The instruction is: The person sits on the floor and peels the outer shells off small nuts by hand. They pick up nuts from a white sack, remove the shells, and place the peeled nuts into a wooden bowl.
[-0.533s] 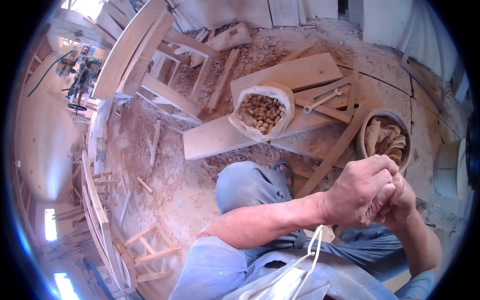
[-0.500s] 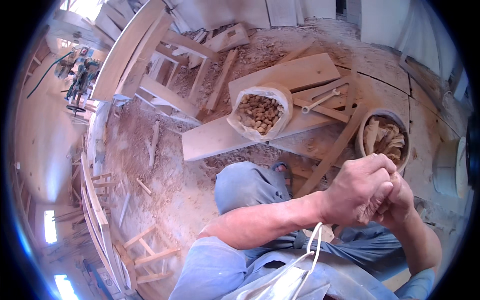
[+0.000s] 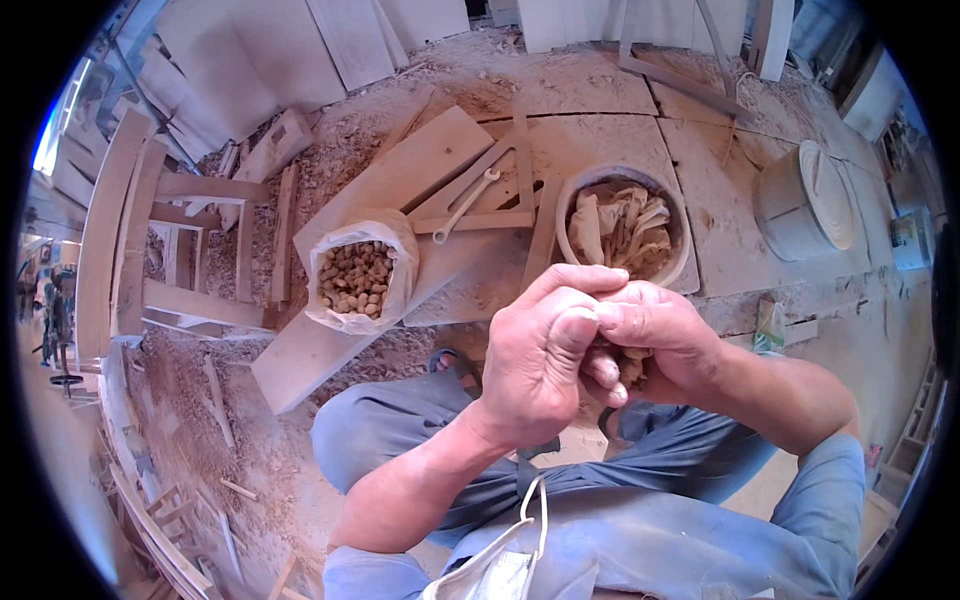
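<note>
My left hand [image 3: 535,365] and my right hand [image 3: 668,335] are closed and pressed together in front of my knees. A rough brown lump [image 3: 632,368] shows between the fingers, mostly hidden by them. Just beyond the hands stands a round bucket [image 3: 683,250] lined with a crumpled tan bag or cloth [image 3: 620,222]; its contents cannot be made out. Farther left, an open white sack [image 3: 403,275] is full of small brown rounded pieces [image 3: 355,280].
A combination wrench [image 3: 466,208] and a wooden triangular frame [image 3: 520,165] lie beside a long board [image 3: 320,360]. A wooden chair-like frame [image 3: 200,295] stands left. At right are a white lidded bucket [image 3: 805,205] and a small packet [image 3: 770,325]. Sawdust covers the floor.
The view has swung right, so the sack and bucket sit farther left in it. My hands stay clasped but have turned, and the brown lump between them now shows.
</note>
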The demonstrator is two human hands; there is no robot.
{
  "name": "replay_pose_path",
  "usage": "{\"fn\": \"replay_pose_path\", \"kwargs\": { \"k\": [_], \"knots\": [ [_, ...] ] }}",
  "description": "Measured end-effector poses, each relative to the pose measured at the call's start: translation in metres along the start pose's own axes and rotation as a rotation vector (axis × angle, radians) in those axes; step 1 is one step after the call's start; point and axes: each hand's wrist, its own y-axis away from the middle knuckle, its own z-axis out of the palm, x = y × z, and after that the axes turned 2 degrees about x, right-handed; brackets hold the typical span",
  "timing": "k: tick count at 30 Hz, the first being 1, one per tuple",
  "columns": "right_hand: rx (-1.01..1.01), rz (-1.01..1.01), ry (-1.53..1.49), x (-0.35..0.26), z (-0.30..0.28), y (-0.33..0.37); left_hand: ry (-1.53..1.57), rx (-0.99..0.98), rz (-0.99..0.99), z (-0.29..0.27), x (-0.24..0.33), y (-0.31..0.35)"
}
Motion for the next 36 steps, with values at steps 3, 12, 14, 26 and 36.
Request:
{"fn": "replay_pose_path", "kwargs": {
  "k": [3, 12, 14, 26, 36],
  "knots": [
    [0.022, -0.017, 0.047, 0.000, -0.002, -0.002, 0.225, 0.007, -0.069, -0.001, -0.010, -0.001],
    [0.169, -0.126, 0.368, 0.004, 0.004, -0.005, 0.715, -0.003, -0.270, -0.009, -0.026, -0.002],
    [0.188, -0.167, 0.473, 0.004, 0.007, -0.006, 0.817, -0.034, -0.283, -0.014, -0.029, -0.001],
    [0.314, -0.121, 0.501, -0.013, 0.012, -0.003, 0.095, 0.120, -0.131, -0.002, -0.020, 0.003],
    [0.280, -0.111, 0.408, -0.011, 0.000, 0.000, -0.725, 0.090, 0.162, 0.007, -0.014, 0.000]
  ]
}}
